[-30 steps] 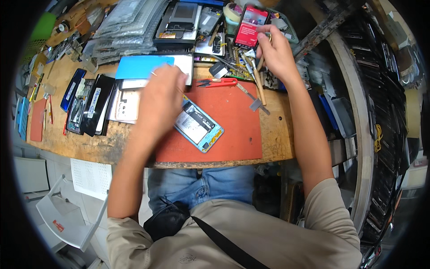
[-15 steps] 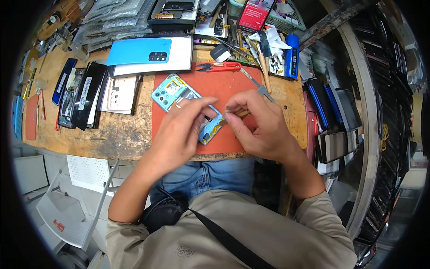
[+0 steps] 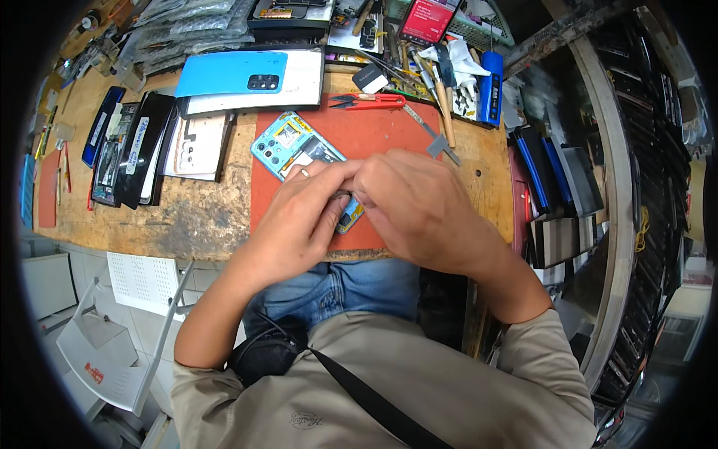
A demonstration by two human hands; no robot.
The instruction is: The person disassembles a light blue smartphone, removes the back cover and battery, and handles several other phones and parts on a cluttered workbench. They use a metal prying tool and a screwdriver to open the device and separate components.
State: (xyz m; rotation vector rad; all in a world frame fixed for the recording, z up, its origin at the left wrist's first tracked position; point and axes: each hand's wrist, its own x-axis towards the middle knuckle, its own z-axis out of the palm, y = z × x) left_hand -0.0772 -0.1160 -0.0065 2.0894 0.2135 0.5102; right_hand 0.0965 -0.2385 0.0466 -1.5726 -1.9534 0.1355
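Observation:
An opened smartphone (image 3: pixel 288 140) with a light blue frame lies slantwise on a red work mat (image 3: pixel 381 138), its back off and its inner parts bare. My left hand (image 3: pixel 295 217) is closed over the phone's middle, with the thumb near its lower end. Curled right against it, my right hand (image 3: pixel 407 206) has its fingers bent and pinched over the lower half of the phone. What the right fingertips hold is hidden behind the hand. Beyond the hands lie red-handled snips (image 3: pixel 366 102) and a metal caliper-like tool (image 3: pixel 432 136).
A blue phone back cover (image 3: pixel 232 73) rests on a white box at the back. Further left stand opened dark phones (image 3: pixel 138 150). Tools and a blue cylindrical device (image 3: pixel 491 88) crowd the back right. A white chair (image 3: pixel 105 359) stands on the floor at left.
My right hand has moved left and turned over the phone, meeting the left hand. The thin brownish piece seen at its fingertips is now hidden. The whole view has shifted slightly.

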